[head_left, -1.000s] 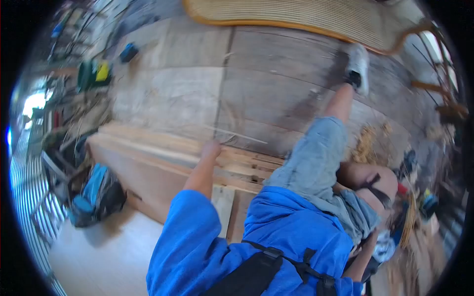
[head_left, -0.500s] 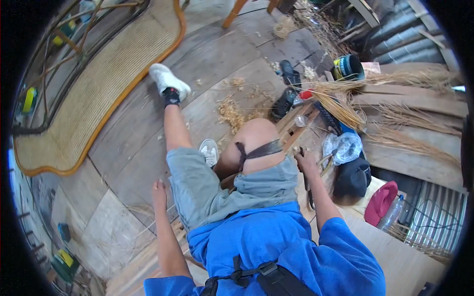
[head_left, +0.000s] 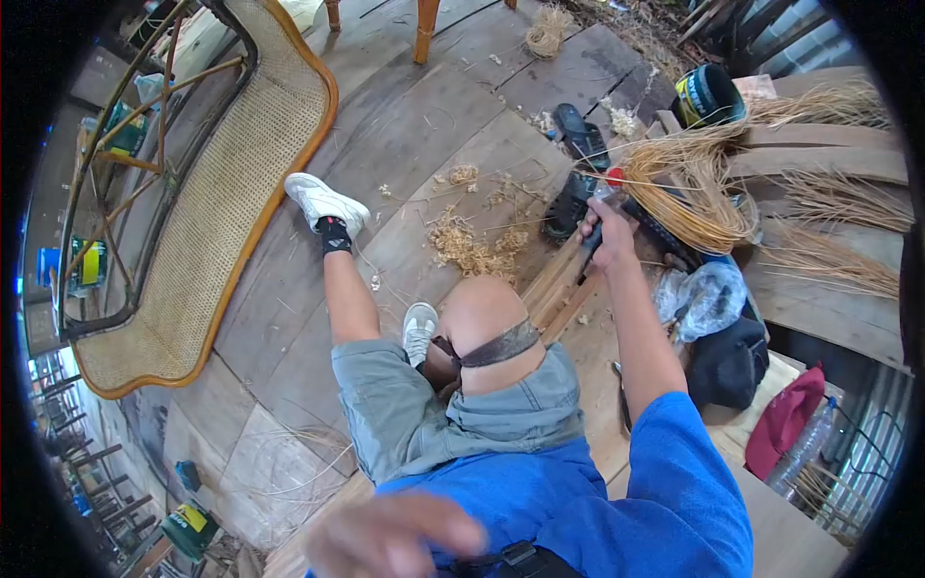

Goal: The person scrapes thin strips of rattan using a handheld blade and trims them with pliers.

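My right hand (head_left: 609,236) reaches forward over the wooden bench, fingers curled round a dark, slim tool (head_left: 585,267) whose narrow end points down toward the bench; its exact kind is not clear. Right beyond the fingertips lies a small clear container with a red cap (head_left: 615,177), touching or very near them. My left hand (head_left: 395,536) is raised close to the camera in front of my blue shirt, smeared by motion, so its finger pose and any contents cannot be made out. A dark strip of cloth (head_left: 501,345) is tied round my right knee.
A curved cane-woven panel (head_left: 207,226) in a wooden frame stands at left. Wood shavings (head_left: 472,241) and black sandals (head_left: 578,173) lie on the floor. On the right are a coil of cane strands (head_left: 684,197), a plastic bag (head_left: 708,299), a black cap (head_left: 729,366) and a maroon cap (head_left: 785,419).
My right hand has moved forward along the bench with the dark tool, toward the red-capped container. My left hand has risen from beside my leg to in front of my chest.
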`<state>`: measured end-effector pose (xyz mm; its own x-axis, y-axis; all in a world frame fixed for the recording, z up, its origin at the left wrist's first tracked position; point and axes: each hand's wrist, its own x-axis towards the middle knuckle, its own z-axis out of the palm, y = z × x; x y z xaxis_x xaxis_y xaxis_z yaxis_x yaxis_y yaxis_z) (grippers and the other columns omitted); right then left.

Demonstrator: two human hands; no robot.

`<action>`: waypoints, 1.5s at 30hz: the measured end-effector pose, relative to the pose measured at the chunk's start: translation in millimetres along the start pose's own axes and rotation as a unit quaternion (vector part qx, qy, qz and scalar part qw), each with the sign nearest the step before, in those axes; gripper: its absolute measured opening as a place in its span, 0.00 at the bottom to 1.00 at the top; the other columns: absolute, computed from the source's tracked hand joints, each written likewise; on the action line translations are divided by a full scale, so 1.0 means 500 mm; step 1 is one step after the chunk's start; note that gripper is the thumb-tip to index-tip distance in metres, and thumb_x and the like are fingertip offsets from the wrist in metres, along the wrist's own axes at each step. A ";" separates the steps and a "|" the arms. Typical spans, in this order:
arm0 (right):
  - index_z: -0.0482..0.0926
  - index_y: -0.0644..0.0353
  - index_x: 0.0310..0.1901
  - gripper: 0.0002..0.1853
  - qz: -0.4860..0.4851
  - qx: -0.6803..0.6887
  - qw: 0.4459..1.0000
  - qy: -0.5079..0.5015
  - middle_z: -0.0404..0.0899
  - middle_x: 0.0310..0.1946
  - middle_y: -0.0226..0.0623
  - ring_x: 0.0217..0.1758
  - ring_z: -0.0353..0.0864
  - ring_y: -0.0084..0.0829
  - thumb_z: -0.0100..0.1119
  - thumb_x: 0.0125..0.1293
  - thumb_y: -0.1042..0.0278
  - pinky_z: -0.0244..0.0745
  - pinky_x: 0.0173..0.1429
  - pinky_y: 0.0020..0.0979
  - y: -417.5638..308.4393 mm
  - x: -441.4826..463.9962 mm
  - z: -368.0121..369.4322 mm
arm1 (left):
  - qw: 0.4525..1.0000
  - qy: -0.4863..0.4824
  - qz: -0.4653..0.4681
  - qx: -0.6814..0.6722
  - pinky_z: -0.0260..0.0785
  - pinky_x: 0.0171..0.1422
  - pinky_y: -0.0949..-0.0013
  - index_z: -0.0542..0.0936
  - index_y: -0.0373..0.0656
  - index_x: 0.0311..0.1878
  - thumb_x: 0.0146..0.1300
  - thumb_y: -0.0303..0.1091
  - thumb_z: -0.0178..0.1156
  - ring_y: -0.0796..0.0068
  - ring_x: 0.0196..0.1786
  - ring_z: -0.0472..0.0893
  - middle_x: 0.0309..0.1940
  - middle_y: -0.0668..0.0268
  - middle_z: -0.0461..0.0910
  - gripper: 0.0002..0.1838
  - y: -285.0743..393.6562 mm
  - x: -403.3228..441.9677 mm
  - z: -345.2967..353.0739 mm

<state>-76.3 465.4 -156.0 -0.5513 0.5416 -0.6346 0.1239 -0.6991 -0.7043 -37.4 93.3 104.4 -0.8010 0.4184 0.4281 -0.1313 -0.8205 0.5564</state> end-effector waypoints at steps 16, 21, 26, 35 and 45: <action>0.67 0.53 0.28 0.10 0.088 0.154 0.983 0.052 0.66 0.20 0.28 0.21 0.68 0.29 0.50 0.67 0.63 0.66 0.29 0.38 0.122 0.274 0.079 | 0.551 0.019 -0.391 0.737 0.57 0.64 0.52 0.76 0.37 0.47 0.55 0.32 0.59 0.50 0.60 0.68 0.55 0.51 0.70 0.16 -0.102 -0.074 -0.293; 0.67 0.53 0.29 0.10 0.031 0.222 0.975 0.000 0.66 0.19 0.26 0.23 0.67 0.28 0.49 0.69 0.62 0.66 0.32 0.36 0.156 0.374 0.069 | 0.443 0.106 -0.363 0.813 0.53 0.68 0.48 0.76 0.38 0.47 0.54 0.30 0.60 0.45 0.65 0.60 0.60 0.52 0.65 0.16 -0.109 -0.196 -0.429; 0.69 0.53 0.32 0.09 0.019 0.224 0.974 -0.037 0.64 0.19 0.24 0.23 0.66 0.27 0.46 0.70 0.62 0.66 0.33 0.37 0.146 0.344 0.070 | 0.436 0.119 -0.349 0.821 0.54 0.67 0.50 0.76 0.38 0.45 0.52 0.27 0.59 0.47 0.63 0.62 0.59 0.51 0.65 0.15 -0.124 -0.174 -0.451; 0.77 0.61 0.41 0.12 0.064 0.067 0.995 -0.042 0.66 0.19 0.25 0.20 0.68 0.23 0.56 0.65 0.60 0.68 0.25 0.31 0.083 0.000 0.120 | 0.558 0.096 -0.266 0.780 0.59 0.65 0.54 0.74 0.35 0.48 0.56 0.28 0.58 0.47 0.62 0.66 0.55 0.50 0.69 0.16 -0.214 -0.037 -0.392; 0.77 0.63 0.40 0.12 0.072 0.040 0.982 -0.171 0.65 0.19 0.24 0.18 0.66 0.21 0.56 0.65 0.61 0.66 0.24 0.27 -0.023 -0.348 0.064 | 0.769 -0.131 -0.383 0.494 0.70 0.47 0.64 0.75 0.35 0.49 0.65 0.33 0.52 0.60 0.40 0.80 0.38 0.52 0.79 0.14 -0.352 0.124 -0.140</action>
<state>-8.2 364.2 -27.1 -0.7795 0.2547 -0.5723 0.1639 -0.7988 -0.5788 -104.8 236.4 -16.6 -0.5473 0.8021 -0.2392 0.1054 0.3495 0.9310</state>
